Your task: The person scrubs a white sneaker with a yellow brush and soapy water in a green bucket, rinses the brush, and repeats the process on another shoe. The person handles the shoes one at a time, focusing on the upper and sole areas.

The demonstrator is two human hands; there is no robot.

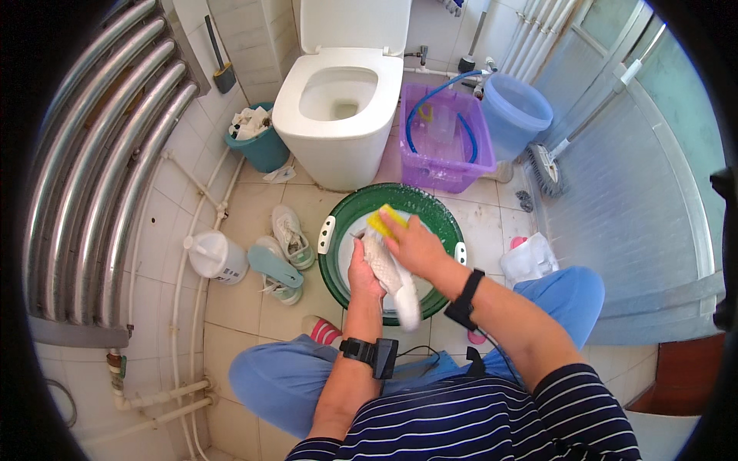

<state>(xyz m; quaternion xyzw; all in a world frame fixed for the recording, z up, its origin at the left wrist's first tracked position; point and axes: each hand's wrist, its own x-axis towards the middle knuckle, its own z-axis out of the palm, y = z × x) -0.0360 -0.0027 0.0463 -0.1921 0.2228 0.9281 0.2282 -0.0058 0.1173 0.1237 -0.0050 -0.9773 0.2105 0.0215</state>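
My left hand (365, 275) holds a wet, light-coloured shoe (385, 264), tilted over a round green basin (346, 203) with white handles. A yellow sponge (387, 222) is gripped in my right hand (420, 245), against or just above the shoe's upper end. Whitish, sudsy water shows in the basin beneath. On the floor left of the basin lie a white sneaker (288, 233) and a second shoe (282, 291), with a pale teal insole (275, 266) resting across it.
Beyond the basin stand a toilet (346, 150), a purple tub (447, 173) holding a blue hose, and a translucent blue bucket (513, 115). A teal waste bin (262, 151) and a white lidded container (216, 257) are on the left. A floor brush (545, 170) leans at the right.
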